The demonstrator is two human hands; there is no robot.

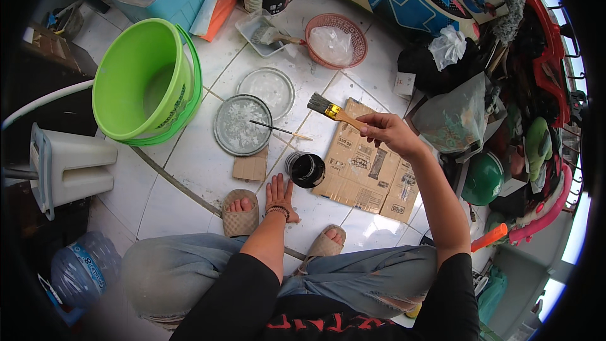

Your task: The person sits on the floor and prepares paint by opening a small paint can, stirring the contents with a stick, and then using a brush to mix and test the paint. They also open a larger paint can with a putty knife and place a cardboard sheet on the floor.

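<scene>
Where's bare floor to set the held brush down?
Bare tile lies between the green bucket and the left slipper; a smaller patch sits between the right slipper and the flattened cardboard. Crowded: around the black jar, with lids, cardboard and the left hand close.

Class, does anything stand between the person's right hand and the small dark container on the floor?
Nothing visible does: between the right hand, holding a paintbrush, and the small dark container, only flat cardboard lies below part of the gap.

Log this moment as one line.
right hand: holds paintbrush by wooden handle | left hand: open, on tiled floor beside black pot | thin stick: across grey lid | cardboard: right of pot
</scene>
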